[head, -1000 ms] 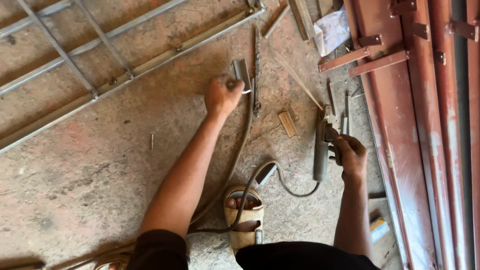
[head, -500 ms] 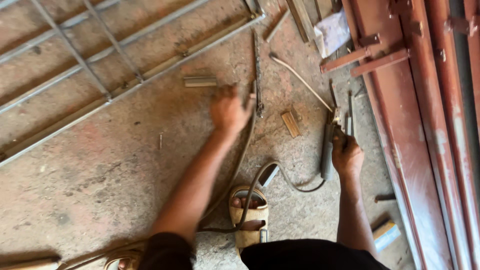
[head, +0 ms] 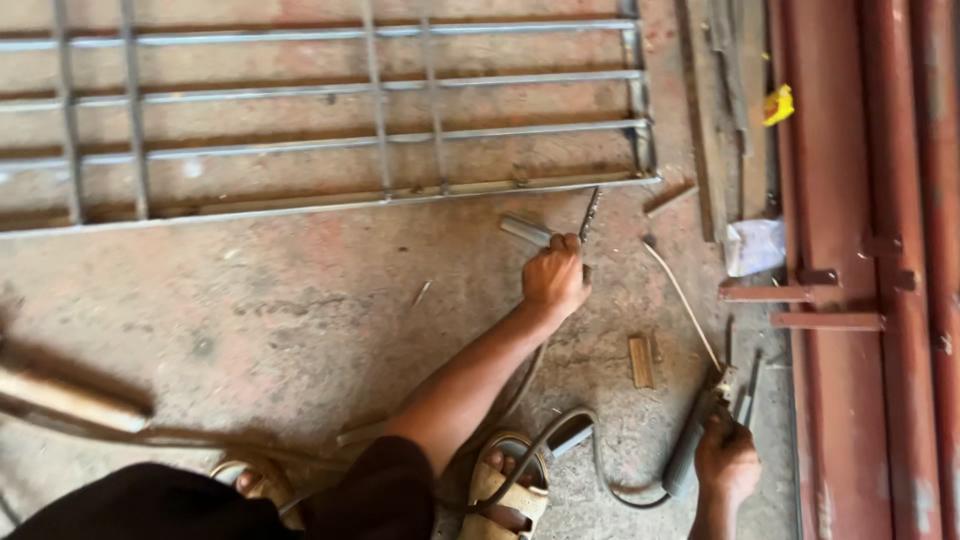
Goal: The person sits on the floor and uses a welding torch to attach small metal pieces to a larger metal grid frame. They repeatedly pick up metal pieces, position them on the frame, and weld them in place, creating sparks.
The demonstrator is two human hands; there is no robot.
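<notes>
Sandalled foot (head: 505, 490) nearest, right hand (head: 727, 462) gripping the welding electrode holder (head: 692, 445) with its rod aimed far-left, left hand (head: 556, 275) closed on a short metal piece (head: 527, 230) beside the steel grille (head: 380, 120), not yet joined, lying farthest on the floor (head: 250, 320).

The left arm is stretching far out in front, nearly straight, and the left hand (head: 556, 276) is curling into a loose fist with the knuckles facing up. The right arm is staying low and close to the body, and the right hand (head: 727, 462) is closing tight, fingers wrapping around.
</notes>
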